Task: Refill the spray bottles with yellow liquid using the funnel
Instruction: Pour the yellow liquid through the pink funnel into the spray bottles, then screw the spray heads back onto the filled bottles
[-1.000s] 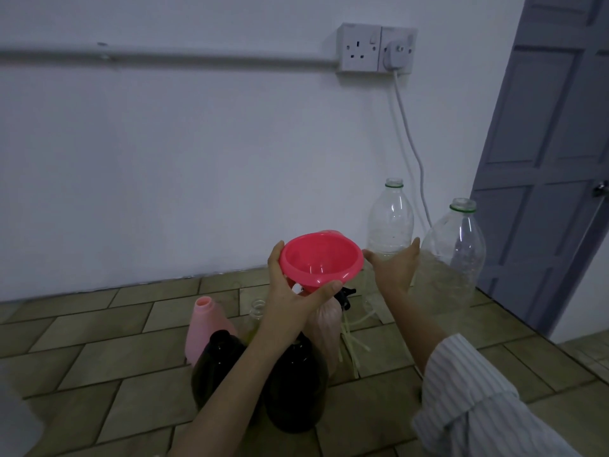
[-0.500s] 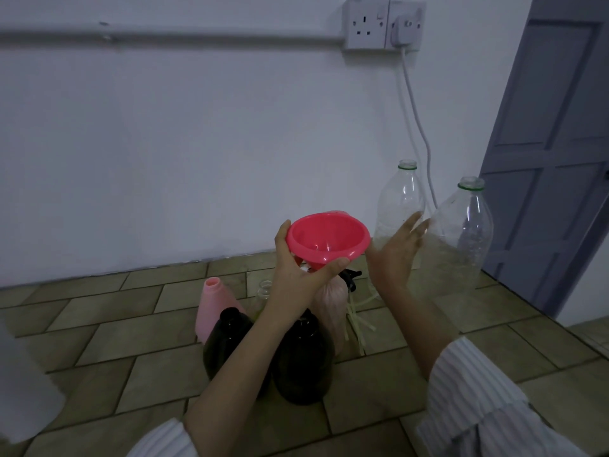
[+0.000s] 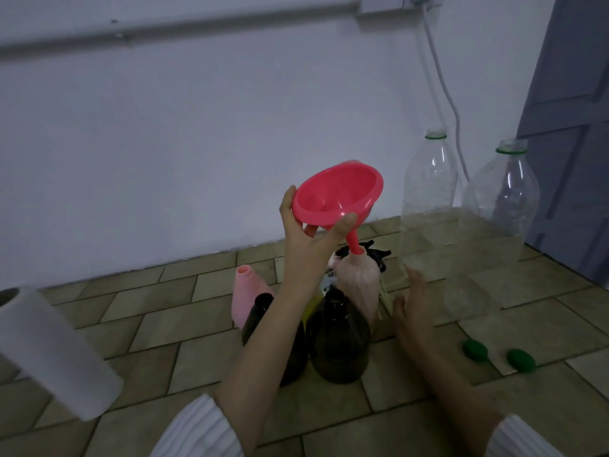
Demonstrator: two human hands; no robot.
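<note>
My left hand [image 3: 309,239] holds a pink funnel [image 3: 339,194] by its rim, tilted, with its spout pointing down-right at the top of a pale pink bottle [image 3: 357,283]. My right hand [image 3: 412,308] hovers open, low, to the right of that bottle and in front of a large clear bottle. Two dark brown bottles [image 3: 339,338] [image 3: 260,318] stand without caps in front. A pink bottle [image 3: 247,291] stands at the left. A bit of yellow liquid [image 3: 309,308] shows between the brown bottles. Black spray heads [image 3: 375,255] lie behind.
Two tall empty clear plastic bottles [image 3: 428,192] [image 3: 494,219] stand by the wall at the right. Two green caps [image 3: 474,349] [image 3: 520,359] lie on the tiled floor [image 3: 164,324]. A white roll [image 3: 49,351] is at the near left. A grey door [image 3: 573,127] is at the right.
The funnel went from level to tilted and rose a little. My right hand dropped from near the clear bottle's shoulder to low beside the pale pink bottle. The view tilted down.
</note>
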